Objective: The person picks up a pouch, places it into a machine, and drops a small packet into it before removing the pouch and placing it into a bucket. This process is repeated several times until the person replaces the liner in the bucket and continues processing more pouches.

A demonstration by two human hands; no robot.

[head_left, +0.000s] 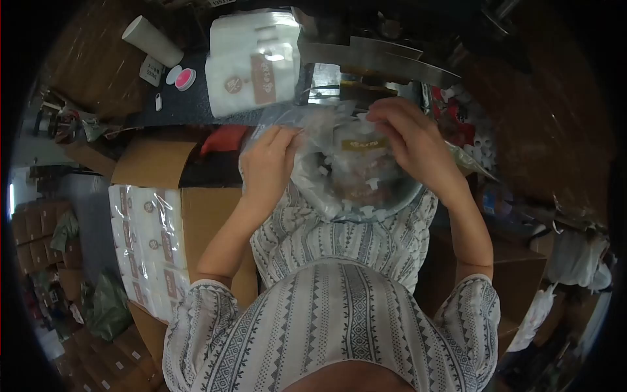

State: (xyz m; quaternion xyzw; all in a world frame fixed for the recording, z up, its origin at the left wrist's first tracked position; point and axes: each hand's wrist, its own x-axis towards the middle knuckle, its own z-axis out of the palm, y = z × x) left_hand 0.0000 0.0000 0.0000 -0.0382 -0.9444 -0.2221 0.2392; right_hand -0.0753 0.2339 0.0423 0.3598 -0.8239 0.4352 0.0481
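Nearest, above the patterned clothing [326, 300], a clear plastic bag [307, 186] sits over the person's lap, with loose white scraps and a piece bearing a gold label [364, 144] showing in or through it. At the bag's 10 o'clock, the left hand [264, 170] is nearly closed, thumb and fingers drawn together on the film by its edge. At 2 o'clock, the right hand [415, 140] is half curled, its fingertips close together at a small white piece near the top; whether it grips that piece is unclear.

The step in hand looks like working at the bag's upper part with both hands. The next move calls for a light pinch and a steady left hand, since the film is thin and slack.

Counted outward: one bag, two hands; the scraps are too blurred to number. At 9 o'clock stands one open carton [219, 212] of wrapped white packs [147, 242], their full number hidden. At 11 o'clock, the desk [189, 108] carries one large wrapped bundle [255, 62], one white cup [153, 40] lying tilted, one pink-topped pot [185, 79] and one small white object [158, 101]. Farther off, at 8 o'clock, lies one green bag [108, 307]; stacked cartons [39, 228] stand at 9, too dim to count.
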